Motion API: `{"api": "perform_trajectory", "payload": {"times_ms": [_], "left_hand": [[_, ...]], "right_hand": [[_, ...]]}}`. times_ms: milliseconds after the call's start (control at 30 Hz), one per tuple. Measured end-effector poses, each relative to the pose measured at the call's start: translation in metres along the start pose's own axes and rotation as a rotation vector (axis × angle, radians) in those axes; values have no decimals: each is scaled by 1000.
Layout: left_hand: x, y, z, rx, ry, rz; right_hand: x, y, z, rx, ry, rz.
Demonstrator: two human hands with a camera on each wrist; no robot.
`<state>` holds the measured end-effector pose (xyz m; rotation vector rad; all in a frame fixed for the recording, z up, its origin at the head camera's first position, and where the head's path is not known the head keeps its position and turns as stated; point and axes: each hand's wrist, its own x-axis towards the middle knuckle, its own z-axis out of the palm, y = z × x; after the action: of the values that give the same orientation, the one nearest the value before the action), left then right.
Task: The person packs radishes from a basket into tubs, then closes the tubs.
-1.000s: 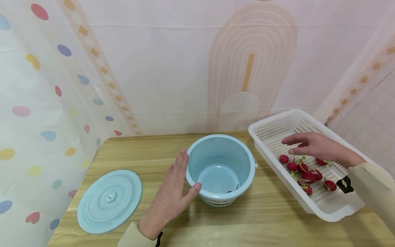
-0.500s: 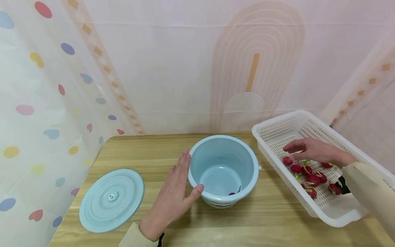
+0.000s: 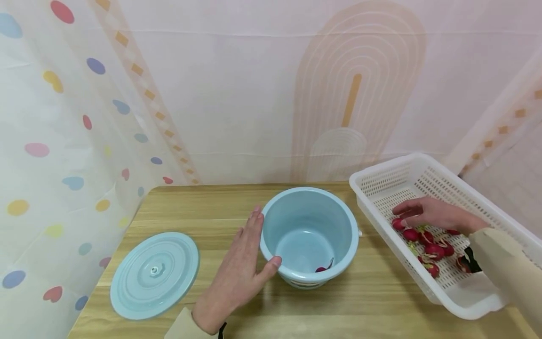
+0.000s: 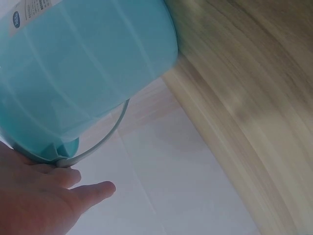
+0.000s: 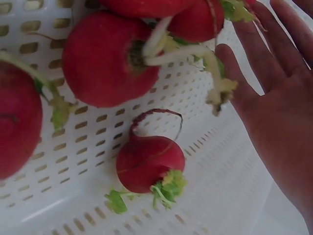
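The person's left hand (image 3: 239, 263) lay flat along the left side of the light-blue pail (image 3: 311, 212), its fingers straight against the rim and its thumb reaching over the near edge. It was steadily released, gripping nothing, and the left wrist view showed the pail's thin handle (image 4: 72, 160) meeting the rim just beside the fingers. One small radish (image 3: 320, 270) with a dark, curling tail lay on the pail's floor, close to the near wall. The right hand (image 3: 436, 214) was down inside the white perforated basket (image 3: 383, 181) — fingers loosely extended, thumb parted from them — over the leftmost radish (image 3: 396, 223); whether it touched that radish could not be told. The other radishes (image 3: 434, 250) sat clustered on the basket's floor, and the right wrist view showed a lone radish (image 5: 150, 164) with green leaf stubs and a looping root. A round blue lid (image 3: 144, 287) lay on the wooden desk (image 3: 296, 310), left of the pail and well apart from it. Behind the desk hung a printed cloth (image 3: 237, 94).
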<state>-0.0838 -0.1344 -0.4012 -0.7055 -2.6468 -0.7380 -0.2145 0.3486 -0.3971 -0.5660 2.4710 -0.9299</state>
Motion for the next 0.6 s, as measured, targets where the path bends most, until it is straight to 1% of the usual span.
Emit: {"api": "perform_trajectory", "payload": {"times_ms": [100, 233, 433, 600], "left_hand": [[-1, 1, 0, -3, -4, -1], [-2, 2, -1, 6, -6, -1], [-4, 3, -1, 18, -14, -10], [-3, 3, -1, 15, -13, -4]], "right_hand": [[0, 2, 3, 24, -3, 21], [-1, 3, 7, 0, 5, 30], [0, 5, 11, -28, 12, 12], [0, 6, 12, -34, 22, 31]]}}
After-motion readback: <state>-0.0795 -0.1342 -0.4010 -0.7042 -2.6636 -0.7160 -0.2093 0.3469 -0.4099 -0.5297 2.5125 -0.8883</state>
